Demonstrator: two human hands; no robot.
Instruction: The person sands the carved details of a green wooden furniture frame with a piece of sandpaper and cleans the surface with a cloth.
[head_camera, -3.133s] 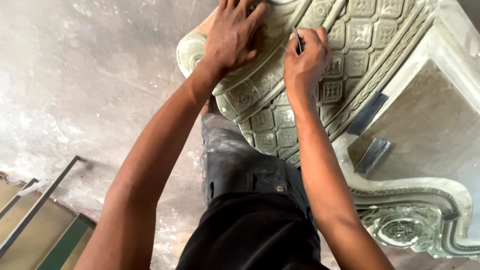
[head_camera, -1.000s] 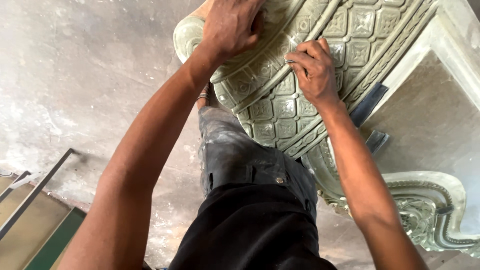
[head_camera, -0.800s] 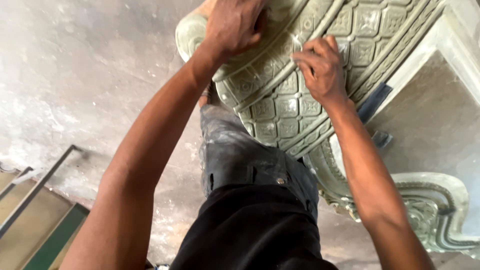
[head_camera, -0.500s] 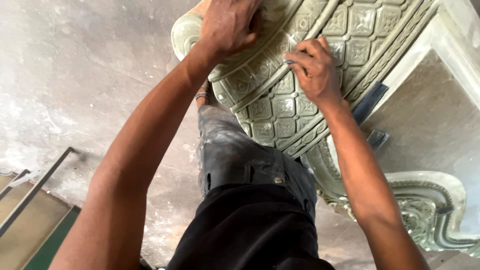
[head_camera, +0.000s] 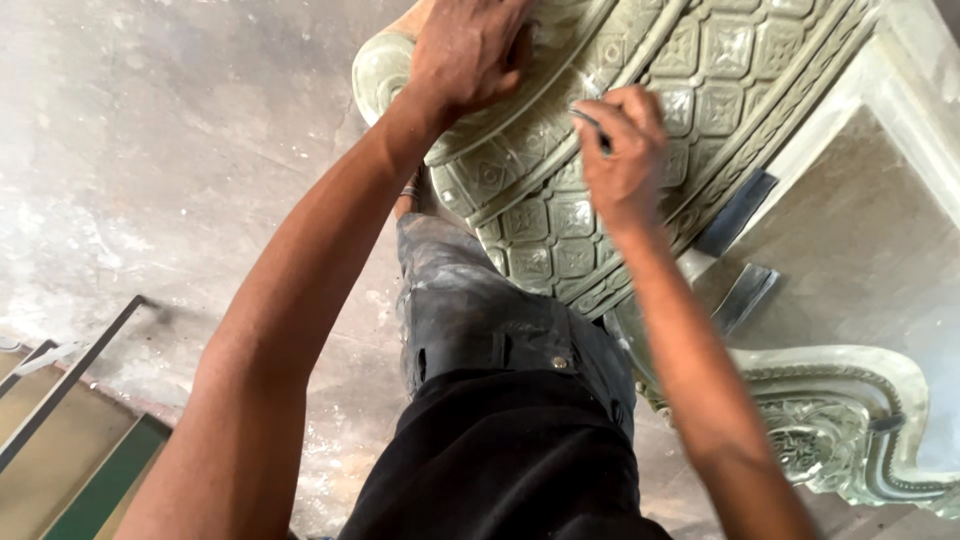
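The left hand (head_camera: 470, 50) presses flat on the carved panel (head_camera: 560, 215), steadying it. The right hand (head_camera: 620, 150) is clenched around a thin tool (head_camera: 592, 125), tip against the relief.

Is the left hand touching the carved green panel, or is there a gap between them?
Touching. In the head view the left hand lies pressed on the raised rim of the carved panel, fingers curled over it, with no gap visible.
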